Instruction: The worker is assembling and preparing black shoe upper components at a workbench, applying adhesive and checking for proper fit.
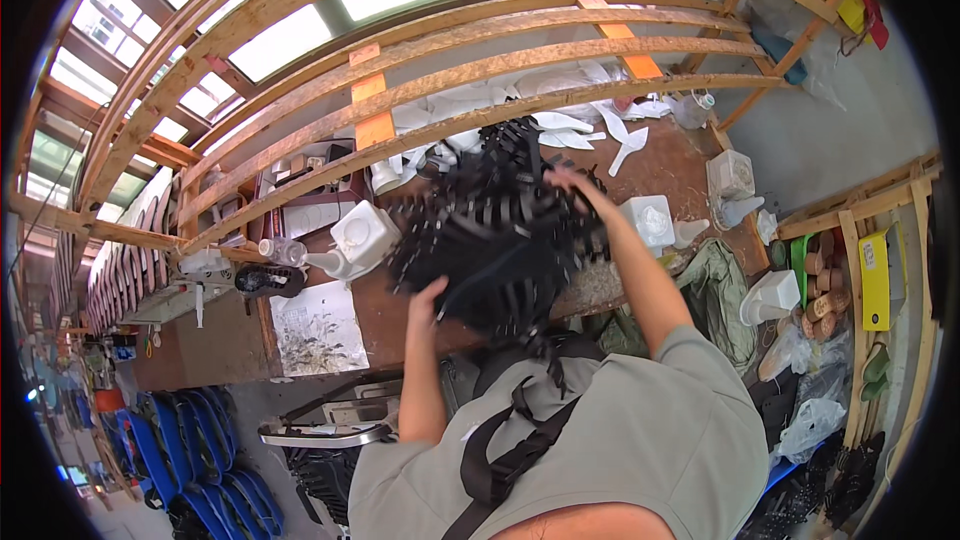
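Observation:
A large, loose bundle of black strappy pieces (500, 240), resembling shoe uppers, is between my hands over the brown workbench (400, 325). Its edges are smeared by motion, and some straps dangle toward my body. At its near left edge, my left hand (427, 300) grips the bundle, with the fingers partly hidden behind it. My right hand (578, 185) wraps over its far right side, its fingertips lost among the straps. More black straps (512, 138) are piled at the far side of the bundle.
White plastic bottles (362, 240) (650, 220) lie on both sides of the bundle. White cut-out pieces (626, 140) cover the back of the bench. Wooden slats (440, 60) span above it. A dark shoe sole (270, 282) and a stained white sheet (318, 330) are at left.

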Demonstrator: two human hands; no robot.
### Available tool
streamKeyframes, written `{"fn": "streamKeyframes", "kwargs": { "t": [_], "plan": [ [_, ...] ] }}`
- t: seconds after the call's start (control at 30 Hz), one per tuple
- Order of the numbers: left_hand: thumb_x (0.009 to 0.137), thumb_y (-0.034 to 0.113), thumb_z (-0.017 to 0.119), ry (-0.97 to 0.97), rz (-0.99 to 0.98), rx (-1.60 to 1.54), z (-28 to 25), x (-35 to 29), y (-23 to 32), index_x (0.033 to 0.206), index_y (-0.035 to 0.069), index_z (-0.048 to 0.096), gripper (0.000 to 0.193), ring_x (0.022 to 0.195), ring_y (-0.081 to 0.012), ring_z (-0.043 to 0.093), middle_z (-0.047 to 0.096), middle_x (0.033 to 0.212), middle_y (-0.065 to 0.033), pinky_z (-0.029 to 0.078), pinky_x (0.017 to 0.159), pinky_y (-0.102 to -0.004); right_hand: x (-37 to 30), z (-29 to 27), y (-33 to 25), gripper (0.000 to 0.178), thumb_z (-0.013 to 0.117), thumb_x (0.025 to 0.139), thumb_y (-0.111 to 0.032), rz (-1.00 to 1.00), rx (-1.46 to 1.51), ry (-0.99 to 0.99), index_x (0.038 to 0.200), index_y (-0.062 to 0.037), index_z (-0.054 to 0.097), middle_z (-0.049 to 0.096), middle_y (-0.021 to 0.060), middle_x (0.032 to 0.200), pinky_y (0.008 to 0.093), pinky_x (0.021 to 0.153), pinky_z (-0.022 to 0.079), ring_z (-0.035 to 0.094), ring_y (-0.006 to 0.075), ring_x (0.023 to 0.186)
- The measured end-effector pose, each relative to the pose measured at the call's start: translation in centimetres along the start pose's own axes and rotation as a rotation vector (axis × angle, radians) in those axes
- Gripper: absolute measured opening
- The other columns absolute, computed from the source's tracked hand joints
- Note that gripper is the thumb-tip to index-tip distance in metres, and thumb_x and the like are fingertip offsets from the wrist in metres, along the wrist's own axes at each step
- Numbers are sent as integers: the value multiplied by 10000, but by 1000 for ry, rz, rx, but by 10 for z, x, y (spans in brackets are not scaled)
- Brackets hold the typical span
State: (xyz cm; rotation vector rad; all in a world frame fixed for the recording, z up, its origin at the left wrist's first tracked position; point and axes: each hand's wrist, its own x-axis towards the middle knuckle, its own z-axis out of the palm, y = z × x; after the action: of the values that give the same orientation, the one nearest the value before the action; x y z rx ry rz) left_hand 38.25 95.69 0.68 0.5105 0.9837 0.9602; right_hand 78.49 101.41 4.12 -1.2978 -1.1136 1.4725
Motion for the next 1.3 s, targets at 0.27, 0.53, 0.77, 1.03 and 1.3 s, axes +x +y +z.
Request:
{"fn": "streamKeyframes", "kwargs": {
  "t": [0.27, 0.53, 0.77, 1.03, 1.3],
  "plan": [
    [799, 79, 693, 402, 93, 113, 50, 106, -67, 1118, -87, 570, 381, 933, -235, 621, 635, 1074, -149, 502, 816, -334, -91, 19, -46, 326, 649, 863, -238, -258, -372, 621, 1086, -5, 609, 662, 88, 914, 301, 755, 490, 607, 154, 847],
    [803, 124, 709, 251, -5, 214, 44, 115, -60, 1172, -34, 569, 425, 945, -227, 621, 634, 1086, -104, 496, 841, -337, -184, 108, 90, 331, 626, 847, -291, 138, -576, -195, 1060, -37, 615, 659, 114, 985, 376, 767, 501, 635, 250, 871],
    [877, 340, 653, 436, 295, 397, -2, 56, -89, 1180, -31, 482, 509, 721, -114, 519, 551, 839, -9, 445, 650, -239, -226, 67, 168, 380, 644, 783, -339, 446, -635, 197, 1031, -52, 663, 663, 176, 984, 411, 795, 496, 641, 314, 898],
    [911, 237, 596, 246, 252, 575, -39, -26, -126, 809, 10, 568, 251, 580, -77, 490, 534, 643, -8, 419, 531, -216, -275, 67, 207, 348, 654, 800, -335, 590, -343, 494, 986, -42, 686, 680, 147, 926, 365, 785, 497, 648, 268, 862],
    [912, 296, 594, 355, 245, 718, 39, -33, -139, 709, 17, 557, 348, 573, -90, 489, 498, 579, -10, 431, 536, -264, -249, 35, 131, 251, 635, 854, -227, 476, -344, 398, 991, -18, 659, 663, 66, 820, 298, 720, 494, 609, 153, 746]
  ]
}}
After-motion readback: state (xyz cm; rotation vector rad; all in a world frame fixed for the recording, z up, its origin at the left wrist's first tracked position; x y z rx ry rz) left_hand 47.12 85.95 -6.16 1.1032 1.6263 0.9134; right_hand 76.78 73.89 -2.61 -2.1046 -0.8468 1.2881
